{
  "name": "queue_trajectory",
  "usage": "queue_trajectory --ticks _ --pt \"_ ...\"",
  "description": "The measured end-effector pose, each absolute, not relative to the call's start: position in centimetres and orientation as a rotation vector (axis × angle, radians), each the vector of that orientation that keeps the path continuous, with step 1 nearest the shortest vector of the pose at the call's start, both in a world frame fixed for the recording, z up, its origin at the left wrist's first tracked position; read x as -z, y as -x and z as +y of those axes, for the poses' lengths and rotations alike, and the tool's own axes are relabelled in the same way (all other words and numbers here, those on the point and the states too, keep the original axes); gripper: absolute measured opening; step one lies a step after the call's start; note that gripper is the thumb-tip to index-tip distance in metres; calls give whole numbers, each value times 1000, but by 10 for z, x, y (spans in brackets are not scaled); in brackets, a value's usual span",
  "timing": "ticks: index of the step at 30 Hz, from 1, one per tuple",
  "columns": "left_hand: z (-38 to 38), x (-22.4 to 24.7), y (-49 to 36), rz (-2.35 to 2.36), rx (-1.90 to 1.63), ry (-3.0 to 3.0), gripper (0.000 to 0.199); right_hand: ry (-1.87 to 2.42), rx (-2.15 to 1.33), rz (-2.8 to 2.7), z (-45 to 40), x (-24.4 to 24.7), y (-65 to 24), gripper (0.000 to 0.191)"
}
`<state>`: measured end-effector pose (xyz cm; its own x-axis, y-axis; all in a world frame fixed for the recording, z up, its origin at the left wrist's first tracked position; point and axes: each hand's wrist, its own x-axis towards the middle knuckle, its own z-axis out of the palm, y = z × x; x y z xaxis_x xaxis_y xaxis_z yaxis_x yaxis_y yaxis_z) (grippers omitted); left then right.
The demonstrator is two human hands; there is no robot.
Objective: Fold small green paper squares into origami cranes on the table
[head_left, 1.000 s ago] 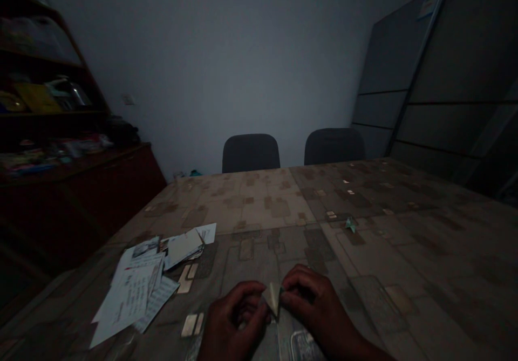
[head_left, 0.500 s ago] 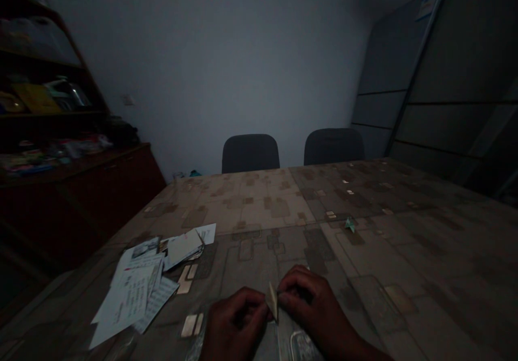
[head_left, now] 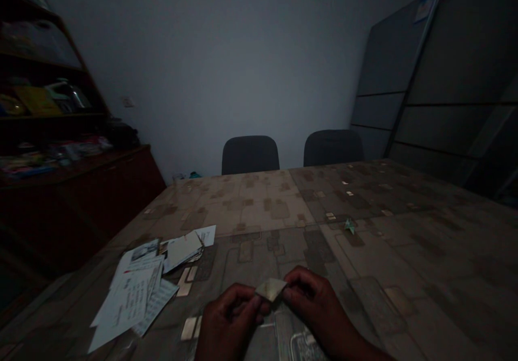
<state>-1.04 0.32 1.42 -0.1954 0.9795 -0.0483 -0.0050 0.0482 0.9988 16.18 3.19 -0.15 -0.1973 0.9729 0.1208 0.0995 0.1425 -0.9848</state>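
Observation:
A small pale piece of folded paper (head_left: 271, 288), diamond-shaped from here, is held just above the table at the bottom middle of the head view. My left hand (head_left: 231, 318) pinches its left corner between thumb and fingers. At the opposite corner, the thumb and fingers of my right hand (head_left: 313, 310) are closed on it. Its underside and the corners within my fingertips are hidden.
Loose printed sheets (head_left: 125, 299) and a stack of pale paper pieces (head_left: 184, 249) lie on the patterned tablecloth (head_left: 251, 204) at left. A small green folded-paper figure (head_left: 349, 226) stands right of centre. Two dark chairs (head_left: 250, 155) line the far edge.
The folded paper has turned from nearly edge-on to showing a broad diamond face. My hands have spread slightly apart, both still gripping it.

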Motion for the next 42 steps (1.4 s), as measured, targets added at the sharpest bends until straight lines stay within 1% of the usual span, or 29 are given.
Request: queue_trajectory --ticks 7,18,28,42 --pt "3 -13 9 1333 -1330 -1046 14 1091 -1191 -1485 31 2 -161 10" --pt "3 -15 11 1400 -1316 -1118 16 1085 -1194 -1499 30 0 -163 9" --pt "5 -12 21 1447 -1303 -1423 11 1044 -1115 -1560 34 0 -161 8" --pt "5 -7 18 1455 -1258 -1282 16 1044 -1107 -1568 33 -1 -162 10"
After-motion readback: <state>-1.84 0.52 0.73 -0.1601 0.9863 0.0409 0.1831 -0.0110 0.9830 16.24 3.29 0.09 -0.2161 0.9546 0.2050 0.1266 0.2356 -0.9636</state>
